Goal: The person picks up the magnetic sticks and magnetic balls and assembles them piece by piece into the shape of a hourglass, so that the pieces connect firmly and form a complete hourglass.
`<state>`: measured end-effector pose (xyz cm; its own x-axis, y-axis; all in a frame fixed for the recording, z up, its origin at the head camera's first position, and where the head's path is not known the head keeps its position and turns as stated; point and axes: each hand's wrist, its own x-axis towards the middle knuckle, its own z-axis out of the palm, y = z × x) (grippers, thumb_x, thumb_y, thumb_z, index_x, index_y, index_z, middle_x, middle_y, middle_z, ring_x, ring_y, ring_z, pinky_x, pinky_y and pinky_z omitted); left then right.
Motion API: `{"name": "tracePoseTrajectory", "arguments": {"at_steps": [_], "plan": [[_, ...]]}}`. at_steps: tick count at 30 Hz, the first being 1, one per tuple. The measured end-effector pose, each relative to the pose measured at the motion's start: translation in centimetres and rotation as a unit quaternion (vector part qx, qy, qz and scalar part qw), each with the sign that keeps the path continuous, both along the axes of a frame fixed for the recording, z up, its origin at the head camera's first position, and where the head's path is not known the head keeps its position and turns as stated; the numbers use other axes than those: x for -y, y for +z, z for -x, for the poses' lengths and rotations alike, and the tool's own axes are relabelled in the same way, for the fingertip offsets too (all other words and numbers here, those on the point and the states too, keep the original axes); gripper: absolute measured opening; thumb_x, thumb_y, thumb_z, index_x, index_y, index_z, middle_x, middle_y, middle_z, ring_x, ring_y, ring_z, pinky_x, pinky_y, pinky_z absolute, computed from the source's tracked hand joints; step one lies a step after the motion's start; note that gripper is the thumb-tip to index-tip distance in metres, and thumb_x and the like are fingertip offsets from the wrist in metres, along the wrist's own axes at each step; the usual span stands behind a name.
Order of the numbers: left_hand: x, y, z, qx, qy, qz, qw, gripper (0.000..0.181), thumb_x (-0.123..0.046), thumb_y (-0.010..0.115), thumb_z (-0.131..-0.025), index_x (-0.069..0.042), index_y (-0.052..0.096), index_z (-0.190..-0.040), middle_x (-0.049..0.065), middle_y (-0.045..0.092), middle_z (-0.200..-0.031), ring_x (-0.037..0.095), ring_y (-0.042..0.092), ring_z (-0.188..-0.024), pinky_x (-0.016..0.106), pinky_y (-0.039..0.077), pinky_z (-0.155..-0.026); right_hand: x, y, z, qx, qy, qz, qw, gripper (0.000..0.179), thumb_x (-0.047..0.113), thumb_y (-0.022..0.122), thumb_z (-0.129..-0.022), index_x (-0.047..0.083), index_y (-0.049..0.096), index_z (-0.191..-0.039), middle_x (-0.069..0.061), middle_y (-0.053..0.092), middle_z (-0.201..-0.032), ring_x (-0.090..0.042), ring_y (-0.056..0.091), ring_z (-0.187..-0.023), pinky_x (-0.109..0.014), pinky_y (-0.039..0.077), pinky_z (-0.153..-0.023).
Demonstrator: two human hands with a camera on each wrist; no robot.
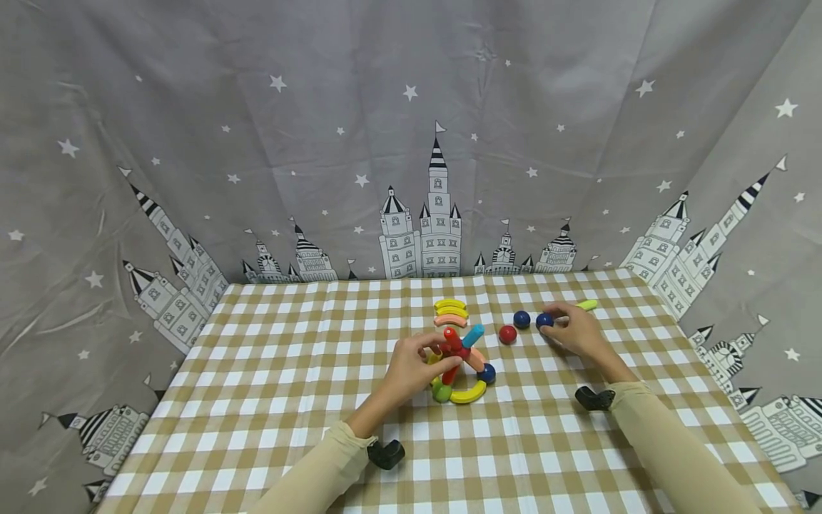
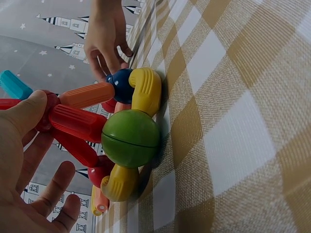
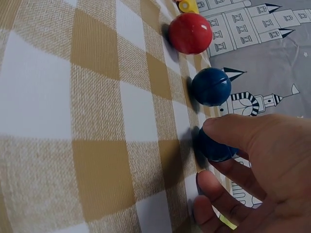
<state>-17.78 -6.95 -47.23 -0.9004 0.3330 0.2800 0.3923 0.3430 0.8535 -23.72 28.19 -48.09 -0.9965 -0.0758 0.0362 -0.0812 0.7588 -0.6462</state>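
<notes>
My left hand (image 1: 411, 368) pinches the red ball (image 2: 47, 111) at the top of a construction of toy rods and balls. A red rod (image 1: 452, 337) and a light blue rod (image 1: 474, 335) stick up from that ball. Sloping rods, two red and one orange (image 2: 87, 95), run down to a base ring. In the ring, yellow curved rods (image 1: 469, 393) join a green ball (image 1: 442, 392), a dark blue ball (image 1: 486, 373) and a red one. To the right, my right hand (image 1: 578, 332) pinches a loose dark blue ball (image 3: 216, 147) at the tablecloth, thumb over it.
Another dark blue ball (image 1: 521, 320) and a red ball (image 1: 507, 335) lie between the hands. Behind the construction are two yellow curved rods (image 1: 450, 304) and an orange curved rod (image 1: 451, 320). A light green rod (image 1: 587, 305) lies beyond my right hand. A grey curtain (image 1: 359, 143) hangs behind the table.
</notes>
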Motion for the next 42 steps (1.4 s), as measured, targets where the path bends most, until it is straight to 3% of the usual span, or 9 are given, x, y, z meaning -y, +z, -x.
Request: {"name": "tracePoseTrajectory", "arguments": {"at_steps": [4, 11, 19, 28, 35, 42], "plan": [[0.0, 0.0, 0.0, -0.007, -0.002, 0.0, 1.0, 0.022, -0.028, 0.086, -0.086, -0.019, 0.077, -0.104, -0.007, 0.074, -0.093, 0.025, 0.065, -0.088, 0.046, 0.053, -0.073, -0.1, 0.1, -0.2, -0.01, 0.001, 0.01, 0.9999, 0.039, 0.012, 0.079, -0.089, -0.002, 0.065, -0.123, -0.027, 0.068, -0.119, -0.042, 0.069, -0.102, -0.051, 0.055, -0.089], [0.0, 0.0, 0.0, -0.017, -0.007, -0.002, 0.9998, 0.021, -0.028, 0.086, -0.086, -0.019, 0.077, -0.103, -0.009, 0.075, -0.093, 0.027, 0.066, -0.087, 0.046, 0.054, -0.071, -0.4, 0.3, -0.9, -0.044, 0.026, 0.022, 0.9984, 0.034, 0.006, 0.082, -0.085, -0.003, 0.066, -0.114, -0.021, 0.071, -0.106, -0.027, 0.07, -0.088, -0.03, 0.054, -0.075], [0.0, 0.0, -0.1, -0.013, -0.008, -0.004, 0.9999, 0.021, -0.028, 0.086, -0.086, -0.02, 0.077, -0.103, -0.008, 0.075, -0.094, 0.027, 0.066, -0.087, 0.045, 0.054, -0.072, -0.4, 2.2, -2.5, -0.057, 0.05, 0.061, 0.9953, 0.042, 0.004, 0.077, -0.09, -0.005, 0.063, -0.129, -0.025, 0.068, -0.12, -0.032, 0.069, -0.096, -0.043, 0.058, -0.086], [0.0, 0.2, -0.1, 0.001, -0.003, 0.0, 1.0, 0.021, -0.028, 0.085, -0.087, -0.019, 0.077, -0.105, -0.006, 0.075, -0.096, 0.026, 0.066, -0.09, 0.045, 0.054, -0.076, 0.5, 4.3, -4.0, -0.07, 0.062, 0.1, 0.9905, 0.038, 0.008, 0.078, -0.092, 0.0, 0.066, -0.127, -0.02, 0.07, -0.118, -0.027, 0.069, -0.098, -0.02, 0.056, -0.078], [0.0, 0.0, 0.0, 0.008, -0.001, 0.002, 1.0, 0.021, -0.028, 0.084, -0.088, -0.019, 0.077, -0.105, -0.006, 0.075, -0.097, 0.024, 0.066, -0.091, 0.046, 0.054, -0.077, 2.0, 5.8, -4.8, -0.067, 0.091, 0.165, 0.9799, 0.036, 0.009, 0.077, -0.093, 0.0, 0.066, -0.126, -0.02, 0.069, -0.119, -0.023, 0.07, -0.098, -0.021, 0.057, -0.079], [0.0, 0.1, -0.1, 0.007, -0.003, 0.003, 1.0, 0.021, -0.028, 0.084, -0.088, -0.018, 0.077, -0.105, -0.004, 0.075, -0.096, 0.026, 0.065, -0.091, 0.043, 0.054, -0.076, 4.5, 7.6, -5.8, -0.06, 0.111, 0.197, 0.9722, 0.037, 0.012, 0.079, -0.092, 0.003, 0.066, -0.126, -0.017, 0.069, -0.119, -0.018, 0.069, -0.1, -0.022, 0.057, -0.082]]}}
